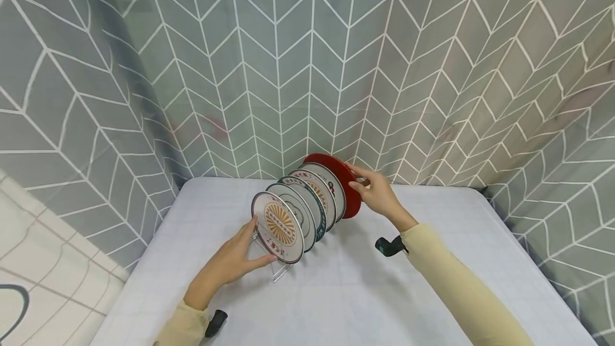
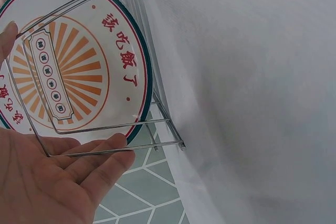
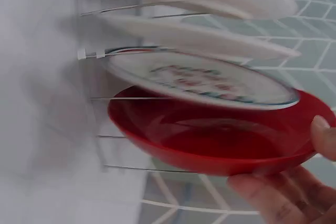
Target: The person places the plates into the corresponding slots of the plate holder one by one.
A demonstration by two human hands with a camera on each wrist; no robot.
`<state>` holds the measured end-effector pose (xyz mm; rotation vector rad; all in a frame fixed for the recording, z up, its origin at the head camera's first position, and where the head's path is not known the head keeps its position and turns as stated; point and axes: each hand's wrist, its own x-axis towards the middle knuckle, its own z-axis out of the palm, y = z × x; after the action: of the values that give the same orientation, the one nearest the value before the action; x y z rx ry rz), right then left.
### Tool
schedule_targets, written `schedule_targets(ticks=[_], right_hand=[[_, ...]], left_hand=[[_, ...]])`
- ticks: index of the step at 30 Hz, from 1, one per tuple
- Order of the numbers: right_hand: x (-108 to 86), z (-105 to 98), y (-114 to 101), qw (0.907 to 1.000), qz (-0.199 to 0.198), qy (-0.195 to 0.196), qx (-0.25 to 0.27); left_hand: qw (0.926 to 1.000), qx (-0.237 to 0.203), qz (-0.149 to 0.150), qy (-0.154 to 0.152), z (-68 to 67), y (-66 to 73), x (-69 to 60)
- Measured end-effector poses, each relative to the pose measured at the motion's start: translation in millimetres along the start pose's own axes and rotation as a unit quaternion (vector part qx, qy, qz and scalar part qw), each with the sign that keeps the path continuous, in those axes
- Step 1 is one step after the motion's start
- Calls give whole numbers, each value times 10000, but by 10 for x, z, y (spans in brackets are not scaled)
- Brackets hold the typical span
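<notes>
A wire dish rack (image 1: pixel 283 271) holds a row of round patterned plates on edge. My left hand (image 1: pixel 229 259) holds the near end of the rack, its fingers along the wires (image 2: pixel 113 152) beside the front plate (image 1: pixel 278 226), which has an orange sunburst and red characters. At the far end, my right hand (image 1: pixel 381 195) pinches the rim of a deep red plate (image 1: pixel 354 206), thumb on the inner side and fingers underneath. In the right wrist view the red plate (image 3: pixel 210 135) stands among the last wires, next to a floral plate (image 3: pixel 205 80).
Between the front plate and the red one stand several white plates with dark rims (image 1: pixel 314 202). A white cloth covers the table (image 1: pixel 384 303). Behind it hangs a grey curtain (image 1: pixel 298 68) with white chevron lines, close to the red plate.
</notes>
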<state>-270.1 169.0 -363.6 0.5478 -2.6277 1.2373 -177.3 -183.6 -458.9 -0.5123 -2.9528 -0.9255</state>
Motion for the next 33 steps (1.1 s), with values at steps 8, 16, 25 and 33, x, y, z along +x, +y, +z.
schedule_targets(ticks=[8,16,25,33], right_hand=[[23,116,93,9981,261,-200,522],[1,189,188,9958,449,-169,775],[-364,239,121,9899,754,1080,522],[-950,682,-214,9782,-11,2064,247]], left_hand=[[10000,-11,-76,-22,8,-1,7],[10000,-54,-30,20,11,-3,9],[9999,-90,-55,-104,53,-4,-10],[10000,14,17,40,-17,-6,-5]])
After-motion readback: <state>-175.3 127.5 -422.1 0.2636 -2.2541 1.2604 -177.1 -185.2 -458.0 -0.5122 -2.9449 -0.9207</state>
